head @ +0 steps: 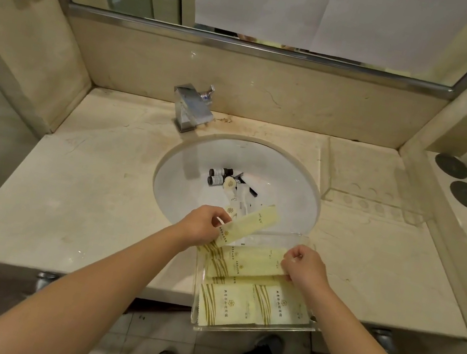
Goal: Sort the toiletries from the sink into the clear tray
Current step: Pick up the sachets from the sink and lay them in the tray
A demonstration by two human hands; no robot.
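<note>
A clear tray (312,329) rests on the counter's front edge, partly overhanging it, with several pale yellow toiletry packets inside. My left hand (200,226) grips a long yellow packet (252,224) above the sink's front rim. My right hand (305,267) pinches the end of another long yellow packet (255,262) lying in the tray. In the white sink (293,180) lie two small dark bottles (218,176), a round white item (230,183), a white packet (240,199) and a dark item.
A chrome faucet (192,108) stands behind the sink. A second clear holder (375,205) sits on the counter at the right, beside two dark round discs (460,180). A mirror hangs above. Below the counter I see tiled floor and my shoes.
</note>
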